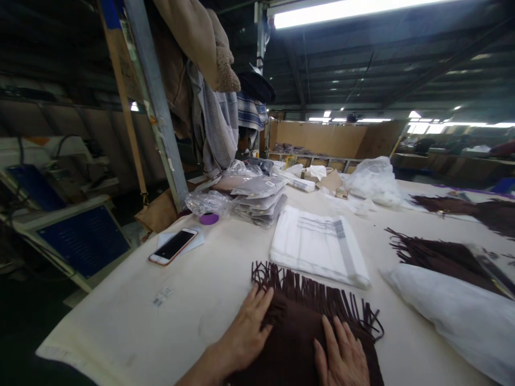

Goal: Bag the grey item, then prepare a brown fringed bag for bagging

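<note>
The left hand (245, 335) lies flat on the left edge of a brown fringed cloth (300, 332) at the near edge of the desk (120, 321), its grip spread wide, fingers (259, 303) reaching toward the fringe. The right hand (341, 356) presses flat on the same cloth just to the right, its grip likewise spread, clasping nothing. The cloth lies under both palms, fringe pointing away from the person; its near part is cut off by the picture's lower edge. Further left on the desk lies a phone (173, 246). Beyond the fringe sits a folded white stack (317, 244). At right, a white padded bundle (454, 316) partly hides another fringed brown piece (438, 257).
</note>
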`<action>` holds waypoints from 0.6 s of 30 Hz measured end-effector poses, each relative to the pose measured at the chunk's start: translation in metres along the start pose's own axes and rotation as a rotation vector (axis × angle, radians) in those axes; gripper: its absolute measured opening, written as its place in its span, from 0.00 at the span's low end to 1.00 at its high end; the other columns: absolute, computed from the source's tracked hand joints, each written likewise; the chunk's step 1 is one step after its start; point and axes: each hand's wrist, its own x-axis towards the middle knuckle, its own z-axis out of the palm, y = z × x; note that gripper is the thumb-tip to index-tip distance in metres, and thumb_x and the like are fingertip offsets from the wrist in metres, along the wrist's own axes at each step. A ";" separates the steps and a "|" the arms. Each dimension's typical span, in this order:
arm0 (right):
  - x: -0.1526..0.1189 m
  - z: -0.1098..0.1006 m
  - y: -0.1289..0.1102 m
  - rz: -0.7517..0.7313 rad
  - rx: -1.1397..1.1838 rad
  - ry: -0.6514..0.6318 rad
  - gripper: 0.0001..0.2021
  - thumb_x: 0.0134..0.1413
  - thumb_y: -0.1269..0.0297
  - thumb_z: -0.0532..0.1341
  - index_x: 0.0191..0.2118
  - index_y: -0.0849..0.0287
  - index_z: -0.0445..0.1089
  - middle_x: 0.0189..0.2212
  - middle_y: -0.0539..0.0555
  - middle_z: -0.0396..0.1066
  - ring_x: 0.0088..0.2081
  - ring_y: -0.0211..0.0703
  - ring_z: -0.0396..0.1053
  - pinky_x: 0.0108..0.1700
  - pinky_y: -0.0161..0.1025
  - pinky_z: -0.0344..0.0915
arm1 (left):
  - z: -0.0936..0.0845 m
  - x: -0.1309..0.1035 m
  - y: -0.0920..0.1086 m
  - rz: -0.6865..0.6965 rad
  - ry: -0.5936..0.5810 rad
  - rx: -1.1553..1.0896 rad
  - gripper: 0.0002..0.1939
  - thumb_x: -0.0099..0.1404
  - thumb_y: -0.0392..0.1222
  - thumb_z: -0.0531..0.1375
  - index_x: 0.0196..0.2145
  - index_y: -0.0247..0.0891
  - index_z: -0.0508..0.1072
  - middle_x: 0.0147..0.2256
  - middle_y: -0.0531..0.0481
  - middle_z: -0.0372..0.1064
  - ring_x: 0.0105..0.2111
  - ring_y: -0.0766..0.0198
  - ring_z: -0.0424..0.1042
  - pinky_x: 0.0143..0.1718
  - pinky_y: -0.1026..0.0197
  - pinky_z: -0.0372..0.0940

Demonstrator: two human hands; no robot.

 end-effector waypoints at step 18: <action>0.018 -0.016 -0.012 0.132 0.154 -0.015 0.25 0.61 0.55 0.40 0.51 0.56 0.69 0.48 0.59 0.70 0.53 0.53 0.63 0.53 0.53 0.57 | 0.047 -0.012 0.047 0.391 -0.220 0.418 0.32 0.67 0.50 0.46 0.62 0.28 0.45 0.63 0.31 0.39 0.63 0.46 0.37 0.62 0.41 0.39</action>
